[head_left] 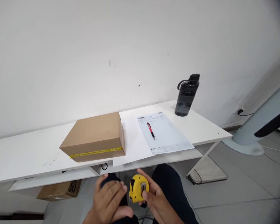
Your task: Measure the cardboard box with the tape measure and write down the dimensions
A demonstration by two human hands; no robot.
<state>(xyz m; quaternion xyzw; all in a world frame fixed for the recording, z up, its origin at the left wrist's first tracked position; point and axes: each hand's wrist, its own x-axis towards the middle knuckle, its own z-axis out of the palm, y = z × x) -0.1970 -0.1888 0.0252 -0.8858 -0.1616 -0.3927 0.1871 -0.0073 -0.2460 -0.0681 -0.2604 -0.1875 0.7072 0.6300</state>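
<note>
My right hand (156,199) holds a yellow tape measure (138,188) below the table's front edge, fingers wrapped round its case. My left hand (109,200) is beside it, fingers curled and touching the case's left side. A closed brown cardboard box (95,133) sits on the white table (25,155), with a strip of yellow tape (95,152) running along its front face. To the right of the box lies a printed paper form (165,133) with a red pen (151,130) on it.
A dark water bottle (186,95) stands at the table's back right. Another cardboard box (60,189) lies on the floor under the table. A grey mat (207,174) and a pale stand base (245,143) occupy the floor to the right.
</note>
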